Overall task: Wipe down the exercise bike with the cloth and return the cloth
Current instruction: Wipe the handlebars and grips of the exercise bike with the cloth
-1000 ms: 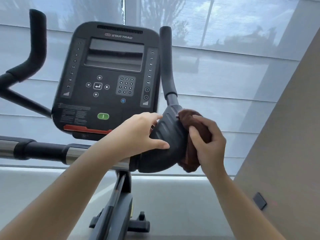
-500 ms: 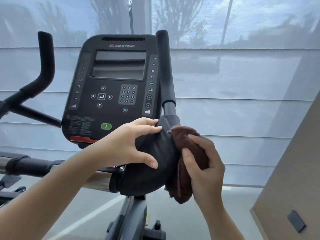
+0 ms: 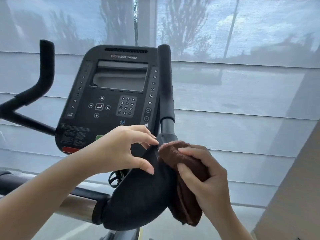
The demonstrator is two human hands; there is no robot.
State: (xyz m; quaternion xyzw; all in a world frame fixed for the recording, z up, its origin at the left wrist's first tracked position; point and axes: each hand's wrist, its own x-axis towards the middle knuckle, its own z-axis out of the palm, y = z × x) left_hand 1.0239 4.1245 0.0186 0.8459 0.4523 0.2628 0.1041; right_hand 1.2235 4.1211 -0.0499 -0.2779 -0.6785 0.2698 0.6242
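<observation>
The exercise bike's black console (image 3: pixel 110 94) stands in the middle of the view, with an upright right handlebar (image 3: pixel 165 80) beside it. Below it is a black padded elbow rest (image 3: pixel 138 196). My right hand (image 3: pixel 204 177) is shut on a folded brown cloth (image 3: pixel 174 153) and presses it against the pad's right side. My left hand (image 3: pixel 119 149) grips the pad's upper left edge, thumb on its face and fingers over the top. The cloth's lower end hangs below the pad.
The left handlebar (image 3: pixel 43 71) rises at the far left, and a chrome crossbar (image 3: pixel 76 205) runs under my left forearm. A window with a sheer blind (image 3: pixel 242 84) fills the background. A beige wall (image 3: pixel 294 196) closes in on the right.
The view has tilted up and shifted, so the bike sits lower and further right in frame. My right hand has slid the cloth slightly up the pad's right side; my left hand keeps its grip.
</observation>
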